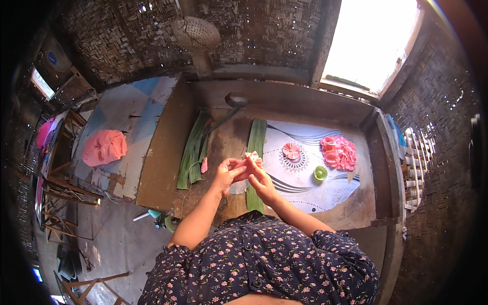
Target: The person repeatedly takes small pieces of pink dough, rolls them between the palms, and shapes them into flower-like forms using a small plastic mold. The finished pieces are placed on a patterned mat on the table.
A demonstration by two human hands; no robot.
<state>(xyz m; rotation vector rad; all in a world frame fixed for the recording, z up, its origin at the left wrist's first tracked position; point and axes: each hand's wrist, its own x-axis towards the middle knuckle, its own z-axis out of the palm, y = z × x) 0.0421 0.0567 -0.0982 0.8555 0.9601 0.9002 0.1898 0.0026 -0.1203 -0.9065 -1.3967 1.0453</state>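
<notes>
Close in front of my body, both hands meet around a small pleated pink fabric piece (253, 158). My left hand (227, 176) is closed, pinching its lower left side. The fingers of my right hand (263, 185) press against it from the right. Any needle or thread between the fingertips is too small to make out. A pink pleated rosette (291, 151) lies to the right on a white patterned sheet (310, 195). Beyond it sit a ruffled pink fabric flower (339, 153) and a small round green item (320, 173). Left of my hands rests a narrow pink scrap (204, 165).
Long green leaf strips (193, 155) lie left of my hands; another green strip (257, 136) runs beneath them. A ladle-like item (236, 100) leans at the back. Raised wooden walls (284, 94) border the worktop. Bunched pink cloth (104, 147) sits on the left cabinet.
</notes>
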